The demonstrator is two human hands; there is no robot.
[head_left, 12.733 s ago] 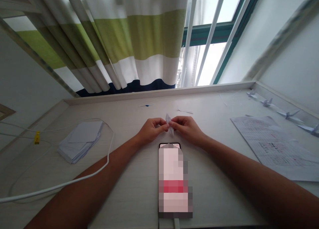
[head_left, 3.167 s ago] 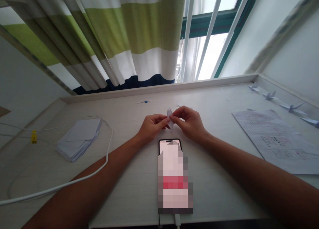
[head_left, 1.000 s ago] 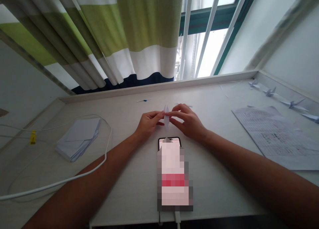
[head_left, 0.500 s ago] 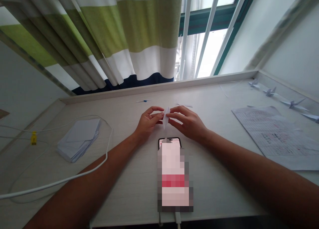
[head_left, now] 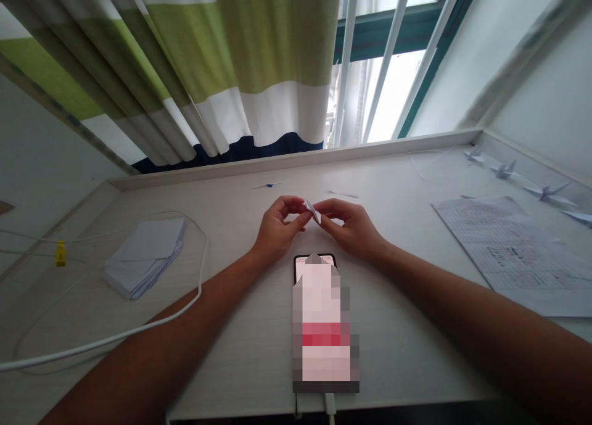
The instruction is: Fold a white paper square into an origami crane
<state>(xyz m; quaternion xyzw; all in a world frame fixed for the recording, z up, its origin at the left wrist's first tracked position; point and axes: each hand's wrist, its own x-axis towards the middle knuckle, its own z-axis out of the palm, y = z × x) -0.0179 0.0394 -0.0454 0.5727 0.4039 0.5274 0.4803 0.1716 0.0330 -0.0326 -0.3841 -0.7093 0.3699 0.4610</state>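
Note:
A small folded piece of white paper [head_left: 312, 211] is held above the desk, between the fingertips of both hands. My left hand [head_left: 280, 222] pinches its left side between thumb and fingers. On the other side, my right hand [head_left: 350, 224] has thumb and forefinger closed on the paper's right edge. The finer folds are too small to make out. Just below the hands lies a phone [head_left: 315, 258] with a pinkish screen, mostly pixelated, and a cable plugged into its lower end.
A stack of white paper [head_left: 150, 243] lies at left beside a white cable [head_left: 200, 277] that crosses over my left forearm. Several folded paper cranes [head_left: 548, 192] line the right edge, near printed sheets [head_left: 504, 240]. A thin blue-and-white item [head_left: 269, 185] lies behind my hands.
The folded paper has turned from nearly upright to a slant. My right fingers, spread before, have drawn together in a pinch on it.

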